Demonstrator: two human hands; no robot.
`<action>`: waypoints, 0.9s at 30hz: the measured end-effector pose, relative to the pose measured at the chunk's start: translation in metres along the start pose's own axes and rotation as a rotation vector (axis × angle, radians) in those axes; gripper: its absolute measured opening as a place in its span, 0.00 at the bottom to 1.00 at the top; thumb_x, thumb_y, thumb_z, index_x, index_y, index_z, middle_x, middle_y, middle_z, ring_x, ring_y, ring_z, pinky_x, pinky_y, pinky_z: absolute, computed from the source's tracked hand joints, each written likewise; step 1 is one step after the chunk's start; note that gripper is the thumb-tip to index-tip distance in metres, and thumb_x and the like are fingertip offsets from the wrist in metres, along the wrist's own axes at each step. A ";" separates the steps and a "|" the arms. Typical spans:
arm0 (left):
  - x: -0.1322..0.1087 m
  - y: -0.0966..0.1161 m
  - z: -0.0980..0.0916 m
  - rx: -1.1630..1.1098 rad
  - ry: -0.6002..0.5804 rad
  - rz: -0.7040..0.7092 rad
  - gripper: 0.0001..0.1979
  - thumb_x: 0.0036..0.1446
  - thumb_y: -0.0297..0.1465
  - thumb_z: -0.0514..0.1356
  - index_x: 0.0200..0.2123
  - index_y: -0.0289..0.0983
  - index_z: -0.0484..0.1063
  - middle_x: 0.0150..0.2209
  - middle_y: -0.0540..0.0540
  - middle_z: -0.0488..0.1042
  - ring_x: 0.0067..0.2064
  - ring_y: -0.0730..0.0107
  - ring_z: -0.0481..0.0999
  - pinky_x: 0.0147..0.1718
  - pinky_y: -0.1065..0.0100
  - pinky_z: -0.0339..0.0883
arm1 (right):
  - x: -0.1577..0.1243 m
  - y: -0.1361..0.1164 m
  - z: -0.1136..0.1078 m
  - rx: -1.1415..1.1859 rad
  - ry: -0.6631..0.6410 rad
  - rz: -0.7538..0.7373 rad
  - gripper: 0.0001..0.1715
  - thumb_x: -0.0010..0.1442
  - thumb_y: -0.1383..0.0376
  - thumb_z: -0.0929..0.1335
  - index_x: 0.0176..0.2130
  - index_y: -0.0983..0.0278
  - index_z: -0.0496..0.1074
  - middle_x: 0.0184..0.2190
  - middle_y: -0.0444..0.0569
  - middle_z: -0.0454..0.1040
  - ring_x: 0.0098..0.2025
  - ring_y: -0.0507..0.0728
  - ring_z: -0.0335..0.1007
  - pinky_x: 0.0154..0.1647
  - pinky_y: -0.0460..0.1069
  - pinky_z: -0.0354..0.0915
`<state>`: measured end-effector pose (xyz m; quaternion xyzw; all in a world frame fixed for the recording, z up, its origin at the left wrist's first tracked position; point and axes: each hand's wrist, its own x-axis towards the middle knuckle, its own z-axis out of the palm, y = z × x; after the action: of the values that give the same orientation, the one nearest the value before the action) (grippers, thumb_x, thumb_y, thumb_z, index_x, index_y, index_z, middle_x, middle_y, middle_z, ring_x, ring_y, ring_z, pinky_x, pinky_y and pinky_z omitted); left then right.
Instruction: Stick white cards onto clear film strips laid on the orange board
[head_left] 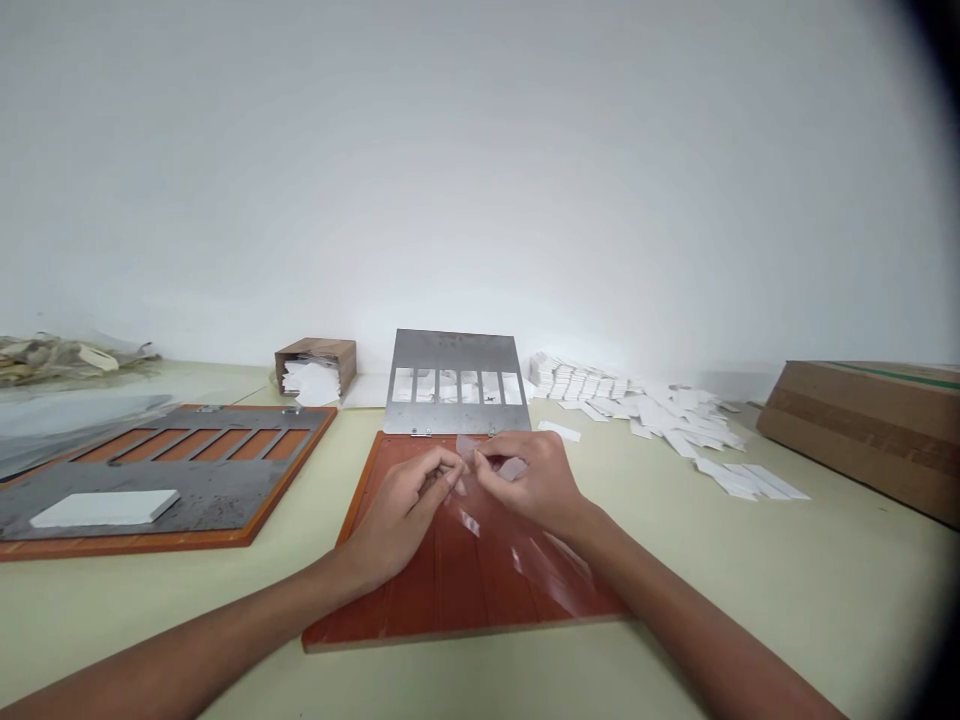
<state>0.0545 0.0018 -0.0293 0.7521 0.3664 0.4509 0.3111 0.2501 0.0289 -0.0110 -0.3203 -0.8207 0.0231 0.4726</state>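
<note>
Head view, looking down at two bare hands over a flat red-brown board (420, 600) on a pale green table (780, 610). Left hand (401, 520) and right hand (532, 480) close together, not far from the board's far edge. Left fingertips (454, 470) and right fingertips (480, 455) pinched tight on a thin clear plastic sheet (525, 555), both grips shut on it, with the two hands almost touching. Most of the sheet hanging down from the fingers and over the board, toward the near right corner. Small pale patches on the sheet, too blurry to tell if marks or shine.

Just past the board, a grey metal plate with a row of square holes (454, 365), joined to the far edge by small hinges and standing up. Bits of white paper showing through the holes. Close by the right hand, one white paper strip (559, 431) on the table. Farther right, a neat pile of white paper strips (577, 378) and many loose ones (686, 425). To the left, a second red-brown board with a grey metal plate (172, 475) lying flat, a white block (105, 508) on top. Behind that, a small cardboard box (315, 352) full of white paper. At the far right, a big cardboard box (862, 430).
</note>
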 end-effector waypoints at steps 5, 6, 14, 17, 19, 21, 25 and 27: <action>0.002 -0.007 0.001 -0.078 0.033 -0.052 0.13 0.71 0.41 0.53 0.39 0.41 0.72 0.34 0.51 0.74 0.37 0.67 0.72 0.38 0.67 0.63 | 0.006 0.000 -0.003 0.092 0.099 0.221 0.12 0.59 0.65 0.69 0.28 0.64 0.82 0.23 0.47 0.79 0.24 0.53 0.74 0.26 0.46 0.67; 0.002 -0.009 0.001 -0.093 0.040 -0.062 0.13 0.71 0.42 0.54 0.39 0.41 0.72 0.34 0.50 0.74 0.37 0.67 0.72 0.38 0.67 0.63 | 0.007 0.000 -0.004 0.113 0.117 0.265 0.12 0.58 0.64 0.69 0.28 0.64 0.82 0.23 0.47 0.79 0.25 0.54 0.75 0.26 0.47 0.68; 0.009 -0.017 0.000 -0.235 0.058 -0.119 0.13 0.67 0.43 0.59 0.40 0.39 0.73 0.33 0.49 0.75 0.33 0.68 0.71 0.35 0.67 0.62 | 0.012 0.025 -0.010 0.251 0.195 0.546 0.11 0.52 0.65 0.69 0.24 0.67 0.80 0.20 0.49 0.77 0.24 0.56 0.76 0.27 0.47 0.71; 0.010 -0.018 0.000 -0.281 0.073 -0.139 0.14 0.65 0.43 0.61 0.39 0.38 0.73 0.33 0.48 0.75 0.32 0.69 0.71 0.34 0.68 0.62 | 0.011 0.044 -0.015 0.264 0.231 0.604 0.11 0.51 0.65 0.69 0.23 0.67 0.80 0.20 0.49 0.77 0.25 0.55 0.75 0.29 0.46 0.69; 0.012 -0.019 0.000 -0.305 0.086 -0.151 0.14 0.64 0.43 0.62 0.39 0.37 0.72 0.33 0.48 0.75 0.32 0.69 0.70 0.33 0.68 0.62 | 0.011 0.057 -0.018 0.272 0.254 0.649 0.11 0.50 0.65 0.69 0.24 0.67 0.80 0.20 0.49 0.77 0.25 0.55 0.75 0.29 0.46 0.69; 0.013 -0.021 0.000 -0.325 0.092 -0.162 0.14 0.63 0.43 0.63 0.38 0.37 0.72 0.33 0.48 0.75 0.31 0.70 0.70 0.33 0.68 0.61 | 0.011 0.065 -0.020 0.287 0.269 0.691 0.11 0.50 0.64 0.69 0.25 0.68 0.81 0.21 0.50 0.77 0.25 0.55 0.74 0.28 0.46 0.69; 0.014 -0.024 0.000 -0.367 0.088 -0.173 0.14 0.62 0.43 0.65 0.38 0.37 0.73 0.32 0.48 0.75 0.31 0.70 0.69 0.31 0.69 0.60 | 0.012 0.068 -0.022 0.329 0.271 0.726 0.12 0.49 0.63 0.70 0.24 0.69 0.80 0.21 0.51 0.78 0.25 0.55 0.74 0.28 0.46 0.69; 0.014 -0.025 0.000 -0.396 0.086 -0.175 0.14 0.61 0.42 0.66 0.39 0.36 0.74 0.32 0.48 0.74 0.31 0.71 0.68 0.31 0.69 0.59 | 0.013 0.064 -0.020 0.355 0.252 0.710 0.12 0.50 0.62 0.70 0.24 0.68 0.80 0.22 0.52 0.78 0.26 0.54 0.74 0.28 0.45 0.69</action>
<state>0.0520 0.0264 -0.0427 0.6216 0.3475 0.5169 0.4750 0.2935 0.0815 -0.0124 -0.4972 -0.5785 0.2863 0.5798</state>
